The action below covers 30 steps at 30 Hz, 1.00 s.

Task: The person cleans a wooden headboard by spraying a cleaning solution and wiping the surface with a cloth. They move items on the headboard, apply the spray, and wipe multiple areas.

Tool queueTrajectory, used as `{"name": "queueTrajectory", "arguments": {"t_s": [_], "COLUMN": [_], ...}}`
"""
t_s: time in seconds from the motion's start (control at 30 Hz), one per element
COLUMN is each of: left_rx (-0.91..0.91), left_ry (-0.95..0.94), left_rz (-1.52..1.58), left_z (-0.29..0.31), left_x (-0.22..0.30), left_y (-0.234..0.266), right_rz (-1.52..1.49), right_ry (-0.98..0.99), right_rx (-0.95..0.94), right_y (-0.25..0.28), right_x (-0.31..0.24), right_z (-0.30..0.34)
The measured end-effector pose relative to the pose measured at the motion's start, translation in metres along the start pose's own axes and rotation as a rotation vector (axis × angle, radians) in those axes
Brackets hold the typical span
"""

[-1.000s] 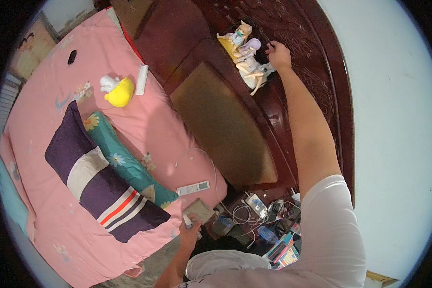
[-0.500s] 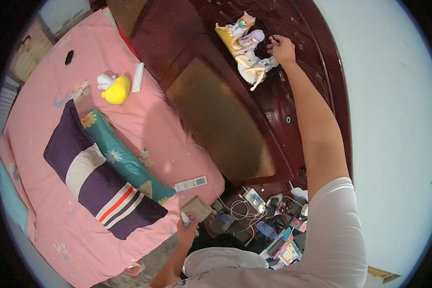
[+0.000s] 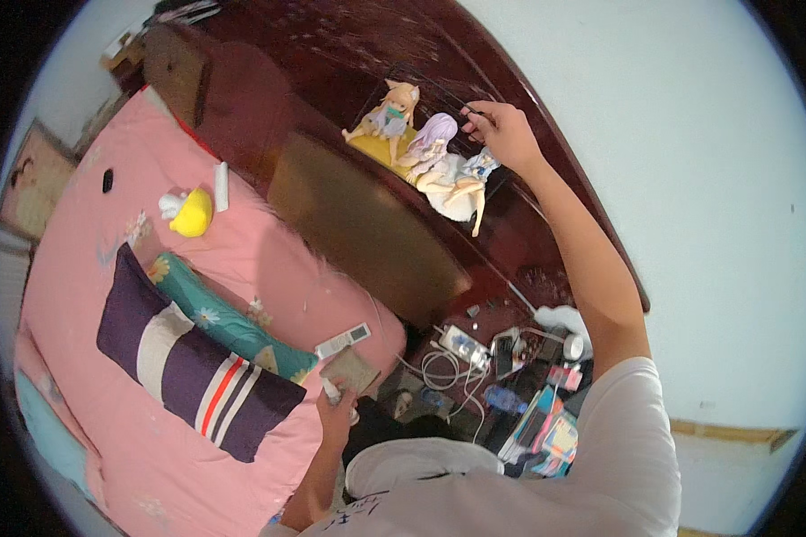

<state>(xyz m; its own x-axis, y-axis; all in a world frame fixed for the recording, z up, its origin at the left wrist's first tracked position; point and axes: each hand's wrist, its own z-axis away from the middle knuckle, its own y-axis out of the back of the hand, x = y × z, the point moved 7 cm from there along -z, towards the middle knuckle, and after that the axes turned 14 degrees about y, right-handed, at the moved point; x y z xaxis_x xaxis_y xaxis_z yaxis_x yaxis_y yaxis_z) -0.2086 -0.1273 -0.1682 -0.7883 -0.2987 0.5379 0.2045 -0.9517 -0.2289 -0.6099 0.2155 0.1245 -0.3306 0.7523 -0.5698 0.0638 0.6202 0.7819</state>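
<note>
My right hand [image 3: 503,134] is stretched up to the dark wooden headboard [image 3: 331,54], fingers pinched on a thin dark frame [image 3: 439,89] that runs around three figurines. These are an orange-haired one with fox ears [image 3: 394,112], a purple-haired one [image 3: 430,143] and a pale reclining one [image 3: 461,183] just below my fingers. My left hand [image 3: 336,410] is low at the bed's edge, closed on a small white object [image 3: 332,389], with a brown square pad [image 3: 349,369] against its fingertips.
A pink bed [image 3: 90,268] carries a dark striped pillow [image 3: 184,367], a teal flowered pillow [image 3: 224,322], a yellow toy [image 3: 191,213], a white tube [image 3: 221,185] and a white remote [image 3: 342,340]. A power strip [image 3: 461,345], cables and books [image 3: 546,430] crowd the bedside.
The view has swung, so the figurines now sit nearer the middle. My right hand stays at the figurines, now by their upper right edge. My left hand holds its place.
</note>
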Motion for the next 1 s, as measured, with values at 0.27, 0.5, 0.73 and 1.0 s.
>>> {"name": "queueTrajectory", "arguments": {"t_s": [0.27,0.5,0.73,1.0], "left_rx": [-0.121,-0.201,-0.25,-0.362], "left_ry": [-0.084,-0.127,-0.155,-0.27], "left_rz": [-0.172,-0.374,-0.53,-0.695], "left_z": [0.014,0.05,0.093,0.152], "left_x": [0.0,-0.01,-0.029,-0.082], "left_y": [-0.046,-0.088,-0.125,-0.136], "right_rz": [0.076,0.205,0.286,0.482], "right_ry": [-0.054,-0.11,-0.229,-0.282], "right_rx": [0.003,0.19,0.28,0.451], "right_y": [0.095,0.151,0.198,0.222], "right_x": [-0.028,-0.063,-0.099,-0.184], "right_z": [0.182,0.362,0.505,0.679]}}
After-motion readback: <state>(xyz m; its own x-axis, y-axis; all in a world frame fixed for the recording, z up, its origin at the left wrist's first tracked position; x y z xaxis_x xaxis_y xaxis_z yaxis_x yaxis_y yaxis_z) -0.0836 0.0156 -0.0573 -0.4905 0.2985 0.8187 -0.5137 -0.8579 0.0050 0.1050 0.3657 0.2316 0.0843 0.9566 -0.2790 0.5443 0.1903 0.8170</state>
